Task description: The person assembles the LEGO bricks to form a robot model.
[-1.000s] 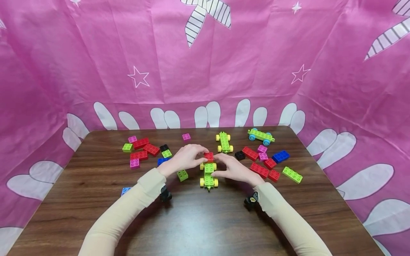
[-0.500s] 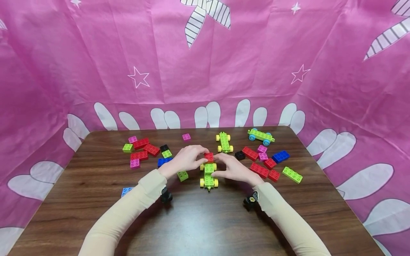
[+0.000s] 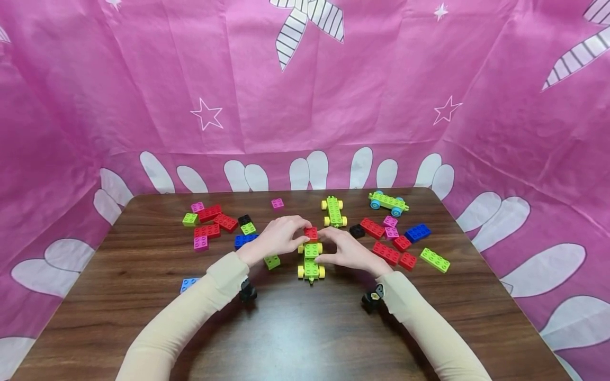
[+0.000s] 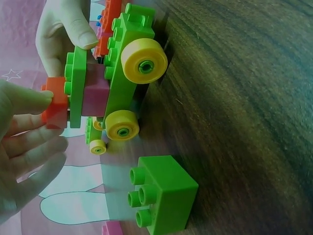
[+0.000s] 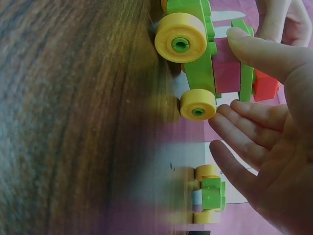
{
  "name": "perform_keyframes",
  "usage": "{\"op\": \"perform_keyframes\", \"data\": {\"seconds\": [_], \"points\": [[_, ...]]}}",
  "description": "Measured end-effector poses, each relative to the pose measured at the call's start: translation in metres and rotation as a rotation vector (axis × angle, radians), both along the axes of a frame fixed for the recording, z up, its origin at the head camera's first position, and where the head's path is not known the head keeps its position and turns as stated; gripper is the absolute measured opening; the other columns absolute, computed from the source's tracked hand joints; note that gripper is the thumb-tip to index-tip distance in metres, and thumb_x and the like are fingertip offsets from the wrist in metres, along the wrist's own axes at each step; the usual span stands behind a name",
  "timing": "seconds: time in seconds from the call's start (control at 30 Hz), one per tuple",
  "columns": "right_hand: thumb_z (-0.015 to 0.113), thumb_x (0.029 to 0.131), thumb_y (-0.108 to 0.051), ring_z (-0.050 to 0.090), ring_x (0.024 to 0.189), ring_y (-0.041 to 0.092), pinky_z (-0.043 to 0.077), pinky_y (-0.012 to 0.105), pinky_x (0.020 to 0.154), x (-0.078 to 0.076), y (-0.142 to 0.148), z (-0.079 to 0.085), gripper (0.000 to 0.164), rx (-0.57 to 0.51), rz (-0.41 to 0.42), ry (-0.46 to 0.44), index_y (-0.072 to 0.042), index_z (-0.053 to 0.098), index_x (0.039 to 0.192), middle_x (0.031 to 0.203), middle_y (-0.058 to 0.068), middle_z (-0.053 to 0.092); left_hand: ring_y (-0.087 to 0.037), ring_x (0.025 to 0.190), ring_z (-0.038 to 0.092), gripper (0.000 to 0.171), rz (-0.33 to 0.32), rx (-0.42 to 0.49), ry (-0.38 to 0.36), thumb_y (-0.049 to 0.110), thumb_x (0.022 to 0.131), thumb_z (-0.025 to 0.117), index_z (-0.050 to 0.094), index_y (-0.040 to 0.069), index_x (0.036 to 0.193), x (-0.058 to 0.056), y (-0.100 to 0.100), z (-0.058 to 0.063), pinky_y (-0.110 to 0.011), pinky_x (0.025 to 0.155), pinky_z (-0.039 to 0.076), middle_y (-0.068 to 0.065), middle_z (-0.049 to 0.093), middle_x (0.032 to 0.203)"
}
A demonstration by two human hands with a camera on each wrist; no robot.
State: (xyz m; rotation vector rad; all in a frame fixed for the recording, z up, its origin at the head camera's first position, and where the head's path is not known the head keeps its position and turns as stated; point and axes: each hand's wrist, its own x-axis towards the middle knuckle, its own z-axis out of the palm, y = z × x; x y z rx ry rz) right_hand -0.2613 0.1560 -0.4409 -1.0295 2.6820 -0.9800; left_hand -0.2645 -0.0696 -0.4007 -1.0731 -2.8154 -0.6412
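Observation:
In the head view a toy car with a lime-green wheeled base (image 3: 311,271) and yellow wheels stands mid-table between both hands. Stacked on it are a pink brick (image 5: 227,71), a lime-green plate (image 4: 77,90) and, topmost, a red brick (image 3: 311,234). My left hand (image 3: 281,235) pinches the red brick, thumb on its near side and fingers behind. My right hand (image 3: 350,251) holds the car from the right. Its thumb presses at the green plate beside the pink brick, with its other fingers extended toward the far end, as the right wrist view shows.
Beside the left hand sits a lime-green brick (image 4: 166,196). Farther back are a yellow-wheeled base (image 3: 334,212) and a blue-wheeled base (image 3: 388,202). Loose bricks lie on both sides, including a red brick (image 3: 385,253) at right and a light-blue brick (image 3: 188,284) by the left sleeve.

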Motion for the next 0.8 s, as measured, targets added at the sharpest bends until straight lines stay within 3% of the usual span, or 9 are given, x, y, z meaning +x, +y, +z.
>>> {"op": "perform_keyframes", "data": {"seconds": [0.47,0.6,0.8], "points": [[0.073,0.075,-0.049,0.059,0.112,0.014,0.049,0.038,0.096,0.0016,0.0012,-0.0036,0.058,-0.006,-0.01,-0.042,-0.022,0.054,0.123,0.12,-0.005,0.06,-0.014,0.082,0.062,0.026,0.011,0.031,-0.01,0.031,0.086,0.067,0.067,0.014,0.106,0.0012,0.0003,-0.0014,-0.027,0.072,0.054,-0.001,0.07,0.101],[0.073,0.075,-0.049,0.059,0.111,0.013,0.05,0.038,0.095,0.0015,0.0012,-0.0029,0.058,-0.015,0.0,-0.032,-0.022,0.054,0.123,0.12,-0.005,0.06,-0.014,0.077,0.062,0.023,-0.018,0.05,-0.009,0.026,0.085,0.069,0.069,0.012,0.104,-0.0005,0.0017,0.0014,-0.025,0.071,0.053,-0.001,0.07,0.096],[0.073,0.076,-0.048,0.059,0.112,0.013,0.05,0.037,0.096,0.0005,0.0018,-0.0026,0.058,-0.027,0.011,-0.022,-0.022,0.054,0.124,0.121,-0.005,0.06,-0.017,0.082,0.064,0.024,-0.074,0.039,-0.001,0.023,0.087,0.066,0.069,0.008,0.106,-0.0013,0.004,0.0044,-0.026,0.074,0.053,-0.004,0.069,0.098]]}}
